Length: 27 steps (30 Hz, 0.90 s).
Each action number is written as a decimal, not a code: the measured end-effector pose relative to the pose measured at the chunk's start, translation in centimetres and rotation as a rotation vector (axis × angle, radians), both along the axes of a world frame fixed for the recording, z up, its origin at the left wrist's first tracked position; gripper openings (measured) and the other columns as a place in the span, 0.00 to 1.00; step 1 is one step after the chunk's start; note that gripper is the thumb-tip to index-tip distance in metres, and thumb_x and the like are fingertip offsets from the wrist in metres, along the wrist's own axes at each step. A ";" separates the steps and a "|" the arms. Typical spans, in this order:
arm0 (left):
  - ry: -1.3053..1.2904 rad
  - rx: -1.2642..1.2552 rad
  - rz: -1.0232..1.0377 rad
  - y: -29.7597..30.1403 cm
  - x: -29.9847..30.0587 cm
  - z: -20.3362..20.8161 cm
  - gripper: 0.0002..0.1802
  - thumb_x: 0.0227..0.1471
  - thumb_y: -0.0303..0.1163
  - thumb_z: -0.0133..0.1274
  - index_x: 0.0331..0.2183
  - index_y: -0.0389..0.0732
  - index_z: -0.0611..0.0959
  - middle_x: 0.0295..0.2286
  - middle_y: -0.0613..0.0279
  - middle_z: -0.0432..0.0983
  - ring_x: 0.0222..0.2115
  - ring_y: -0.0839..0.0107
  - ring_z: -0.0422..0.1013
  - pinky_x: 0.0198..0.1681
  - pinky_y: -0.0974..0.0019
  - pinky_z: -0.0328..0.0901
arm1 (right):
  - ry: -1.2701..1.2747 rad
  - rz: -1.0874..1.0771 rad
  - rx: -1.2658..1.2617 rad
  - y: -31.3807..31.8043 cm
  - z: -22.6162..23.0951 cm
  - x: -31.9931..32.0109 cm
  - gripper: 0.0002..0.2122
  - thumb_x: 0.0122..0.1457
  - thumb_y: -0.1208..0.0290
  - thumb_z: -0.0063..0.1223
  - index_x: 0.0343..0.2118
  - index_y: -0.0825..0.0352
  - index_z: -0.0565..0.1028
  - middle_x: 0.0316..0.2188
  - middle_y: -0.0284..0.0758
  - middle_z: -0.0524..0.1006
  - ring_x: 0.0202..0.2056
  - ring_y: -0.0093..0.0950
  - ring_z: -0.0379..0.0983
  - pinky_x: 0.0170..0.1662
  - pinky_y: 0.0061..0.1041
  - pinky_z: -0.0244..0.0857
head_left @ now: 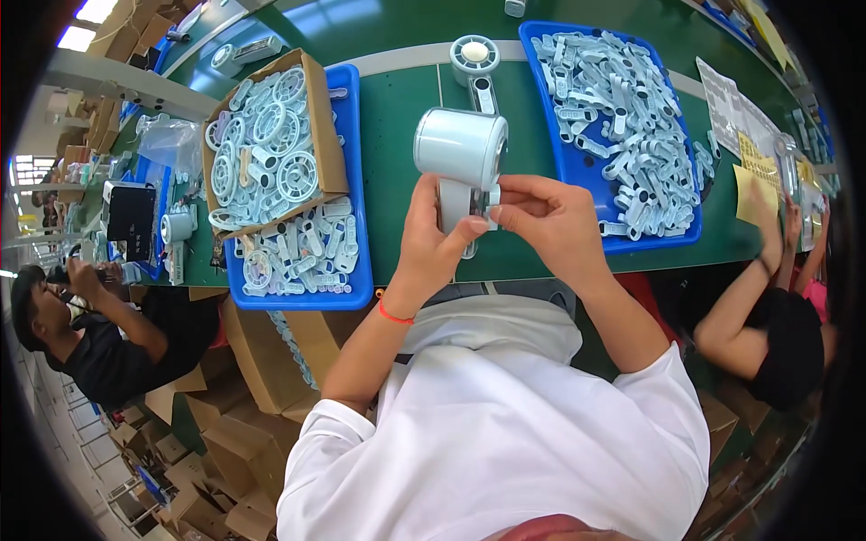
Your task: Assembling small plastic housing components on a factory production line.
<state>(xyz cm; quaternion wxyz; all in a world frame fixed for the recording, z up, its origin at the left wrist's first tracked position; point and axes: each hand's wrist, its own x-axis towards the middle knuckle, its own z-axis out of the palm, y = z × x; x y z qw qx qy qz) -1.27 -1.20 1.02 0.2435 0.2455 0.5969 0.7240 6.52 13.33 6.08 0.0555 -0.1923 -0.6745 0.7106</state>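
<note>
A pale blue handheld fan [456,142] with a thick round head is held up in front of me, above the table's near edge. My left hand [422,239] is wrapped round its handle, the thumb lying across the near side. From the right, my right hand [561,227] has thumb and fingertips pinched against the handle just below the head. A dark patch shows on the handle there; whether a small separate part is between those fingertips cannot be made out. Just beyond stands another handheld fan [474,56], its round grille facing up.
A blue tray [544,135] of small pale blue parts lies to the right. On the left, a cardboard box [327,135] of ring-shaped grilles rests on another blue tray [359,225]. Co-workers sit on both sides; a person's arm [740,288] reaches over the right side.
</note>
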 end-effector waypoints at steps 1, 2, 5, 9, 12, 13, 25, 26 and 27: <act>0.031 -0.048 0.027 0.0 0.0 -0.2 0.36 0.45 0.49 0.58 0.46 0.33 0.64 0.37 0.60 0.66 0.36 0.75 0.65 0.38 0.71 0.63 | -0.011 -0.008 0.012 -0.1 0.1 0.0 0.14 0.48 0.80 0.57 0.39 0.77 0.74 0.30 0.41 0.78 0.32 0.23 0.75 0.37 0.19 0.70; 0.028 -0.050 0.024 0.0 0.1 -0.3 0.36 0.45 0.49 0.58 0.46 0.33 0.64 0.37 0.60 0.66 0.36 0.75 0.65 0.38 0.71 0.63 | -0.014 -0.010 0.010 -0.3 0.3 0.0 0.14 0.48 0.80 0.57 0.39 0.77 0.74 0.30 0.41 0.78 0.32 0.23 0.75 0.37 0.19 0.70; 0.012 -0.018 0.014 -0.1 0.2 -0.3 0.37 0.45 0.50 0.58 0.46 0.32 0.64 0.38 0.60 0.66 0.36 0.75 0.65 0.39 0.72 0.63 | -0.048 -0.022 0.041 -0.8 0.6 0.0 0.14 0.48 0.79 0.57 0.39 0.77 0.74 0.30 0.41 0.78 0.32 0.23 0.75 0.37 0.19 0.70; -0.014 0.002 -0.014 -0.2 0.3 -0.4 0.38 0.45 0.50 0.58 0.46 0.33 0.63 0.38 0.59 0.66 0.37 0.74 0.65 0.39 0.71 0.63 | -0.038 -0.064 0.031 -1.3 0.1 0.3 0.14 0.47 0.79 0.58 0.38 0.77 0.74 0.30 0.41 0.78 0.32 0.23 0.76 0.37 0.18 0.70; -0.002 -0.005 -0.019 -0.3 0.3 -0.5 0.38 0.44 0.50 0.58 0.47 0.33 0.63 0.38 0.59 0.66 0.38 0.74 0.64 0.41 0.70 0.62 | -0.020 -0.108 0.009 -1.7 0.2 0.4 0.13 0.47 0.80 0.58 0.37 0.77 0.74 0.30 0.41 0.78 0.31 0.23 0.75 0.36 0.18 0.70; 0.021 -0.022 -0.018 -0.4 0.3 -0.5 0.38 0.44 0.50 0.59 0.47 0.33 0.63 0.38 0.59 0.66 0.38 0.73 0.64 0.41 0.70 0.62 | -0.022 -0.120 0.018 -1.8 0.2 0.4 0.13 0.47 0.80 0.59 0.37 0.77 0.74 0.29 0.40 0.78 0.31 0.22 0.75 0.36 0.18 0.70; 0.355 -0.314 -0.011 0.2 0.5 -0.2 0.37 0.36 0.30 0.62 0.46 0.33 0.62 0.39 0.51 0.61 0.40 0.59 0.62 0.43 0.60 0.60 | -0.047 -0.051 -0.077 -0.2 -1.6 0.1 0.09 0.46 0.82 0.58 0.32 0.76 0.74 0.26 0.39 0.77 0.26 0.22 0.75 0.30 0.19 0.70; 0.353 -0.314 -0.014 0.3 0.6 -0.2 0.37 0.36 0.30 0.62 0.46 0.33 0.62 0.39 0.51 0.61 0.40 0.59 0.62 0.43 0.60 0.60 | -0.050 -0.054 -0.077 -0.1 -1.6 0.1 0.09 0.46 0.82 0.58 0.32 0.76 0.74 0.26 0.39 0.77 0.26 0.22 0.75 0.30 0.19 0.70; 0.358 -0.345 -0.008 0.3 0.8 0.0 0.37 0.35 0.29 0.62 0.47 0.32 0.61 0.39 0.51 0.61 0.40 0.58 0.63 0.43 0.60 0.60 | -0.073 -0.058 -0.052 0.0 -1.6 0.1 0.09 0.46 0.81 0.58 0.31 0.76 0.74 0.25 0.39 0.77 0.25 0.22 0.75 0.29 0.19 0.70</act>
